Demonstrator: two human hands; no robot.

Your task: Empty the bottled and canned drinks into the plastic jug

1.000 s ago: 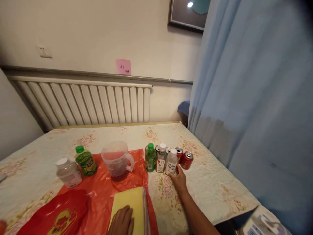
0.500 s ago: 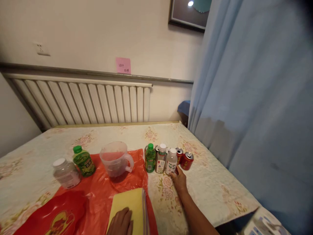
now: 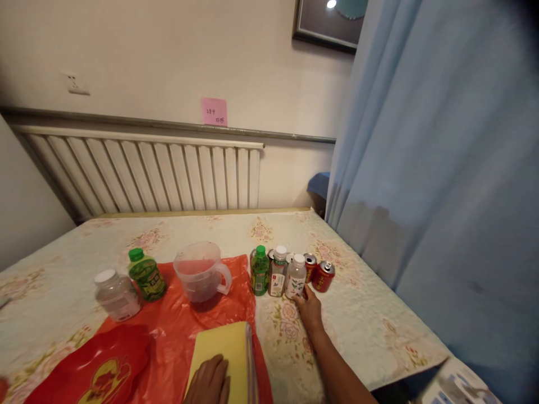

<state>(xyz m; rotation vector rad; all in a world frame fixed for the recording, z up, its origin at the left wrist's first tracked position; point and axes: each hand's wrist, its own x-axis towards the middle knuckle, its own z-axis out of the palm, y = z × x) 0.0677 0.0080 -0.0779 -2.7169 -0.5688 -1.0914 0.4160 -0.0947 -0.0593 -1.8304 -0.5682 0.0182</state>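
Note:
My left hand [image 3: 209,380] lies flat on a folded yellow cloth [image 3: 229,341], fingers stretched out and nothing gripped. My right hand [image 3: 310,310] is closed around the lower part of a clear bottle with a white cap [image 3: 295,278], which stands upright at the right end of a front row. Beside it stand another white-capped bottle [image 3: 278,273] and a green-capped drink bottle [image 3: 260,272]. Red drink cans [image 3: 324,277] stand behind and to the right. Some cans are partly hidden by the bottles.
A clear plastic jug [image 3: 197,278] stands on a red plastic sheet [image 3: 177,325]. To its left are a tilted green bottle [image 3: 147,278] and a white-lidded jar [image 3: 118,296]. A red plate [image 3: 71,365] lies nearest. A blue curtain [image 3: 421,168] borders the right side.
The whole view has shifted slightly. Both hands stay where they were, on the cloth and at the bottle.

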